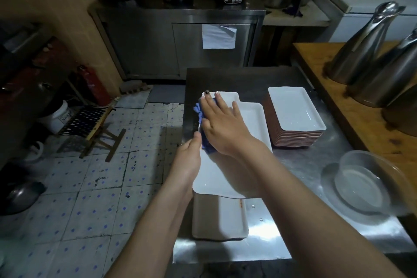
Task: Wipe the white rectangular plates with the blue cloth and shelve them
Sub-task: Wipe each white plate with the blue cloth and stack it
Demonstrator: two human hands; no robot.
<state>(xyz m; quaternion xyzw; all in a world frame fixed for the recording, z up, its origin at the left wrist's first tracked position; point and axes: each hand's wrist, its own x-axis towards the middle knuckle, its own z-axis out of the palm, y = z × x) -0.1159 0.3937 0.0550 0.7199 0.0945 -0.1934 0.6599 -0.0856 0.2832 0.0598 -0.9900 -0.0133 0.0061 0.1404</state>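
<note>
Blue cloth (207,145), white plates (295,106), silver steel table (304,165), pale floor tiles (90,187) dotted blue.

One white rectangular plate (214,176) lies lengthwise, overlapping a second plate (220,221) nearer the table edge. Bunched blue cloth (206,145) on its far left side. Tall plate stack (295,108) to the right, top plate glossy.

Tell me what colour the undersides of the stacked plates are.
Reddish-brown edges below white tops on the plate stack, clearest in the head view.
</note>
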